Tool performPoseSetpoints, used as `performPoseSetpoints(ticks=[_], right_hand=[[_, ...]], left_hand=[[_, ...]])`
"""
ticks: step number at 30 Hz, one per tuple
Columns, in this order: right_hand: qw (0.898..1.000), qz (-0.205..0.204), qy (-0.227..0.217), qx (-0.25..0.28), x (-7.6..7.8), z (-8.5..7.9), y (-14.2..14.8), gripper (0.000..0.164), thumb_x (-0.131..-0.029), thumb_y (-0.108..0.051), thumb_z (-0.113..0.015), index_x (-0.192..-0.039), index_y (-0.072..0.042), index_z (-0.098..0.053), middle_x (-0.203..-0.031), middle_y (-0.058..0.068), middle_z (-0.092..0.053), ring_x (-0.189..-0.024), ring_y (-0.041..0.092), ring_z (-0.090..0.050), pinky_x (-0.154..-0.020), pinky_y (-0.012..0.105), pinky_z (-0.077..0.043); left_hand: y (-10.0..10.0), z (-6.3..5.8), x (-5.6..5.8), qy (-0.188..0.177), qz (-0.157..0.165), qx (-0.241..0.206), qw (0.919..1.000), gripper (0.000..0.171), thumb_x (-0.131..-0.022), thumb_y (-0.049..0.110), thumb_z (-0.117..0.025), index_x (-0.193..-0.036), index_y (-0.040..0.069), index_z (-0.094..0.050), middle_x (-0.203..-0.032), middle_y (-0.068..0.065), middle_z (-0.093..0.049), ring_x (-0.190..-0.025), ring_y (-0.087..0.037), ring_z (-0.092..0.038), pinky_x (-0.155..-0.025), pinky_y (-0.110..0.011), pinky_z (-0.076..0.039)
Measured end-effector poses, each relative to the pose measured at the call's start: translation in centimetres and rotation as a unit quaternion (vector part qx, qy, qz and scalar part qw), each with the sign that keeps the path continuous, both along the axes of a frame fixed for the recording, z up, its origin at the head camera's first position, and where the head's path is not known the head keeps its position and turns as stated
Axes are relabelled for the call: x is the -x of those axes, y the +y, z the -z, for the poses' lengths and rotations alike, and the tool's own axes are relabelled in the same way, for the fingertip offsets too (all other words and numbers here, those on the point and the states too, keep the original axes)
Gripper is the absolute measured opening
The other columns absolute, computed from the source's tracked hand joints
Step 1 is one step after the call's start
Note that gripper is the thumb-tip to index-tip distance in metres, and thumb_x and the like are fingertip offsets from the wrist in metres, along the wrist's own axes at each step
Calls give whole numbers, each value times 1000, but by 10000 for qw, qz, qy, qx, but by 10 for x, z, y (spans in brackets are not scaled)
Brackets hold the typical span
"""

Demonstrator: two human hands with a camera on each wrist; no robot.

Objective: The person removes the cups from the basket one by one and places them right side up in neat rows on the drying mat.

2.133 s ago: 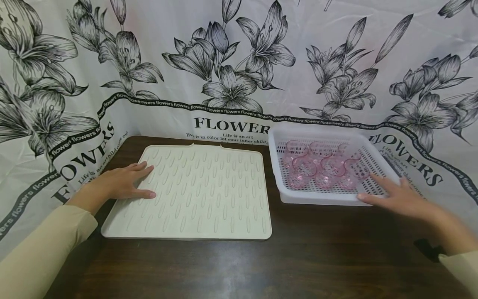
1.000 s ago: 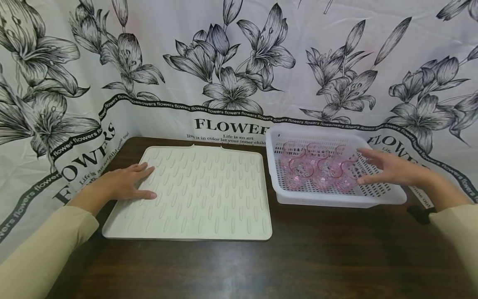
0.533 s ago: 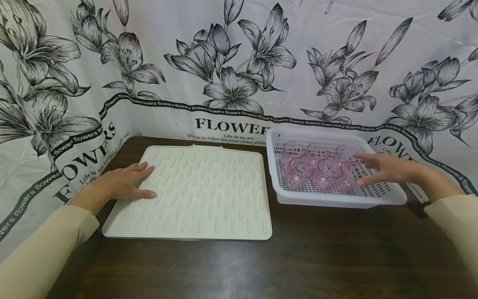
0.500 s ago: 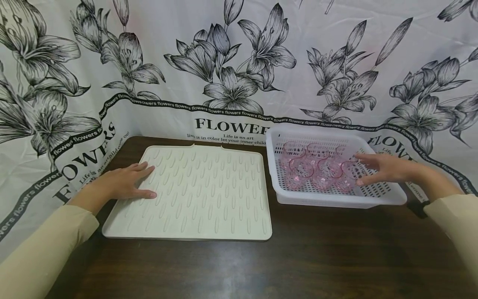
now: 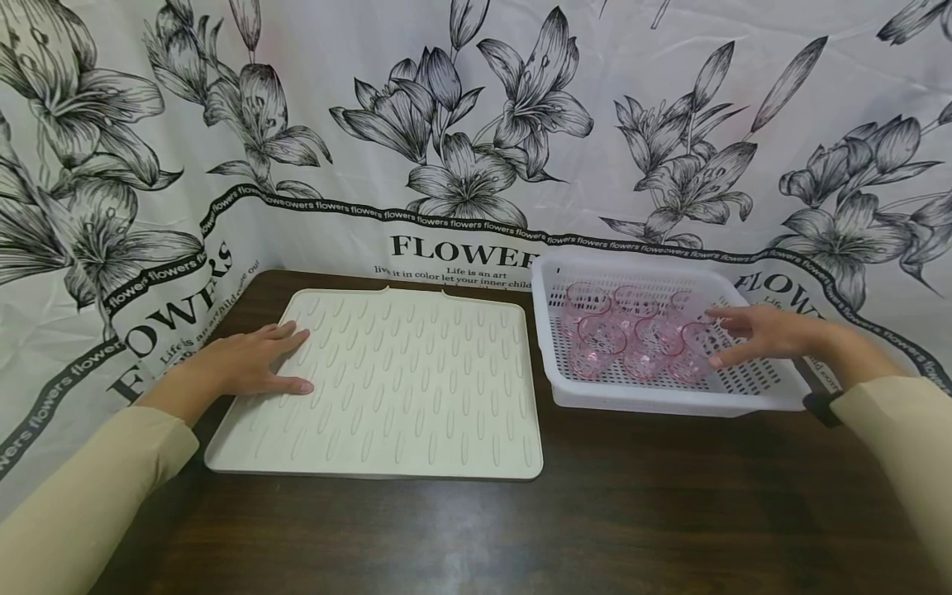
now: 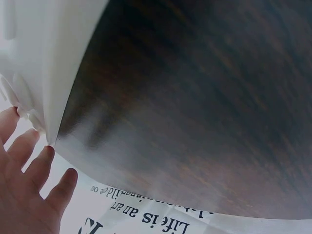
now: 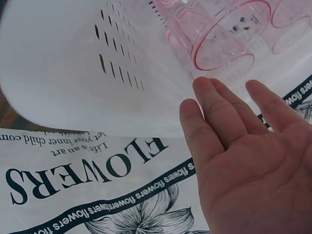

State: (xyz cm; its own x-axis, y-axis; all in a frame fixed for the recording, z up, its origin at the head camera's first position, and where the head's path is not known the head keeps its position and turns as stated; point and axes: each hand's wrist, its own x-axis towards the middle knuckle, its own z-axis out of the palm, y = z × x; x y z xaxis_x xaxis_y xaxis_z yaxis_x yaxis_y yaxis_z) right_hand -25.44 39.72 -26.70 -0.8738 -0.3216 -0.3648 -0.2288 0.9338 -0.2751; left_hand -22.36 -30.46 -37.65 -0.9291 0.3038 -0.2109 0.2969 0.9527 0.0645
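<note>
In the head view a cream draining mat (image 5: 416,388) with raised oval ridges lies flat on the dark table. My left hand (image 5: 238,364) rests on its left edge, fingers spread; the left wrist view shows those fingertips (image 6: 47,152) at the edge. To the right stands a white perforated plastic basket (image 5: 647,401) holding several clear pink cups (image 5: 601,337) in two rows, mouths up. Over the basket's right part is my right hand (image 5: 773,335), thumb and fingers apart, beside the front right cup (image 5: 693,351). In the right wrist view its fingertips come close below a pink rim (image 7: 197,56).
A white cloth (image 5: 461,240) printed with black flowers and lettering hangs behind and along both sides of the table. Brown wooden tabletop (image 5: 476,529) extends in front of the mat and basket. A dark band (image 5: 821,407) is at my right wrist.
From the basket's front right corner my right hand has moved up and over its right part, beside the cups. The basket has shifted slightly left. My left hand has stayed on the mat.
</note>
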Motion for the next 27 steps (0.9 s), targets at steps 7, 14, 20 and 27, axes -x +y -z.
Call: performPoseSetpoints(ticks=[7,14,20,27], right_hand=[[9991,186,-312,-204,9,2,-3,101,-87,-47,-74,-150,13,-23,-142,44,-34,-130,62,-36,-99,73,-32],[9989,225,-416,-20,11,5,-5,105,-82,-44,-78,-150,12,-22,-144,44,-32,-131,62,-34,-99,73,-32],[9998,-32,-181,1,11,9,-7,98,-80,-32,-81,-147,15,-27,-142,44,-35,-129,62,-37,-97,72,-35],[10000,-21,-36,27,11,11,-12,99,-76,-26,-83,-146,16,-28,-140,44,-36,-127,63,-38,-97,72,-36]], left_hand=[[-2,2,0,-33,-10,-59,10000,109,-79,79,-58,-153,2,-35,-156,-30,-28,-140,-53,-28,-98,-73,-34],[-1,1,0,-17,8,-42,10000,110,-79,80,-57,-153,1,-34,-156,-30,-28,-140,-54,-28,-98,-73,-34],[0,0,-1,13,13,1,10000,108,-80,79,-57,-152,2,-35,-156,-30,-29,-140,-54,-29,-97,-73,-35],[1,-1,-3,11,-18,0,10000,109,-79,80,-56,-152,2,-35,-156,-30,-28,-139,-54,-29,-96,-73,-35]])
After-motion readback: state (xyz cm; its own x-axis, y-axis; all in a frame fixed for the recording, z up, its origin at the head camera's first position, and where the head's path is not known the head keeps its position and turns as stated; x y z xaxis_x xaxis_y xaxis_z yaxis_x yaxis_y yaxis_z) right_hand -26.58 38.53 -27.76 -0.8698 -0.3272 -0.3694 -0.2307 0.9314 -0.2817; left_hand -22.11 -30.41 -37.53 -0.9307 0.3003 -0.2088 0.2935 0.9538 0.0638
